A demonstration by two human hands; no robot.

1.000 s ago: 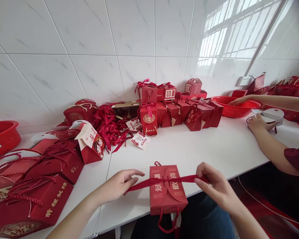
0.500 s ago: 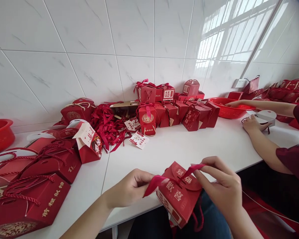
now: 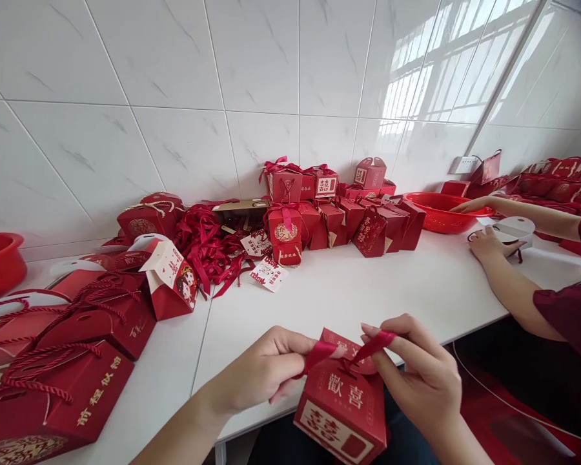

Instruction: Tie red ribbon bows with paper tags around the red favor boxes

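A small red gift box [image 3: 343, 403] with gold characters stands tilted at the near edge of the white table [image 3: 368, 290]. A red ribbon [image 3: 368, 347] crosses its top. My left hand [image 3: 261, 371] pinches the ribbon's left end beside the box. My right hand [image 3: 423, 374] pinches the right end above the box's top flap. Both hands sit close together over the box.
Finished red boxes [image 3: 339, 206] and a heap of loose red ribbons [image 3: 208, 245] lie along the tiled wall. Larger red bags with cord handles [image 3: 62, 349] fill the left. Another person's hands [image 3: 489, 242] work at the right by a red basin [image 3: 440, 210]. A second red basin [image 3: 0, 261] sits far left.
The box went from lying flat on the table to lifted and tipped toward me at the edge. My hands drew the ribbon ends inward from a wide stretch to close over the top.
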